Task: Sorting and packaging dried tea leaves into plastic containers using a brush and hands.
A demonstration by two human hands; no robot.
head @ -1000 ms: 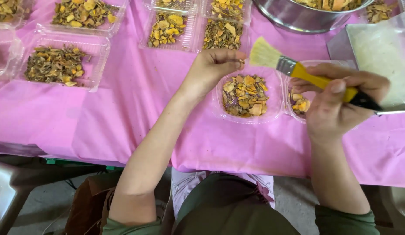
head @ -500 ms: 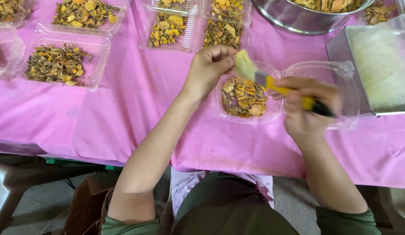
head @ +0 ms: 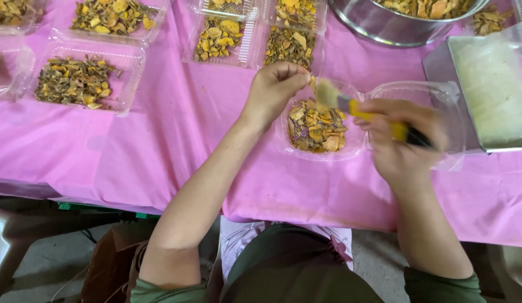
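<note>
The right hand point(head: 398, 143) grips a yellow-handled brush point(head: 362, 109), bristles over the clear tray of dried pieces point(head: 320, 126) mid-table. The left hand point(head: 275, 90) pinches the tray's far rim, fingers closed.

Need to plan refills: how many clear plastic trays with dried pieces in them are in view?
7 at least: far-left corner tray, top-left tray, left tray, two centre-top trays, upper-right corner tray, and the tray between the hands. More may lie beyond the frame.
</note>
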